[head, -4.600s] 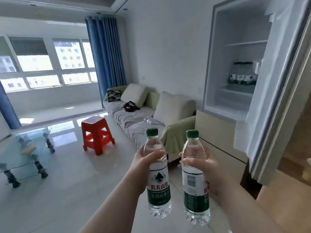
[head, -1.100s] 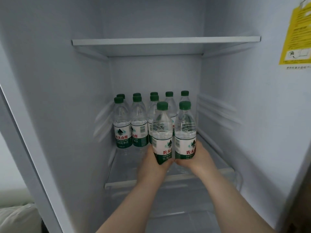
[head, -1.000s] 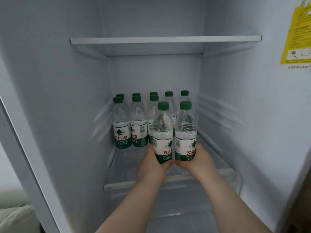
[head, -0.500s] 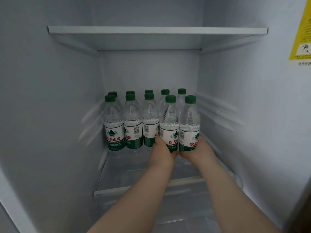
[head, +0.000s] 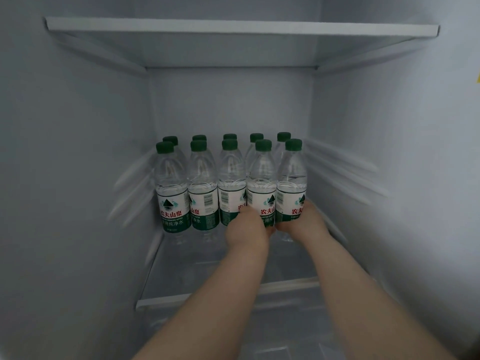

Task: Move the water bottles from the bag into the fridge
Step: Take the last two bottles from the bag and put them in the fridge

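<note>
I look into the open fridge. Several clear water bottles with green caps and green-white labels stand in two rows on the glass shelf (head: 181, 297). My left hand (head: 245, 227) grips the lower part of one bottle (head: 262, 178), fourth from the left in the front row. My right hand (head: 302, 220) grips the bottle beside it (head: 292, 175), at the right end of that row. Both held bottles are upright and level with the three front-row bottles (head: 201, 178) on their left. The bag is out of view.
A white upper shelf (head: 241, 28) spans the compartment well above the caps. Grey side walls (head: 78, 178) with moulded rails close in left and right. Open glass shelf lies in front of the rows, and a clear drawer (head: 272, 333) sits below.
Both hands have pushed the two bottles deeper and slightly right, from the shelf front into line with the front row. My head has moved closer into the fridge.
</note>
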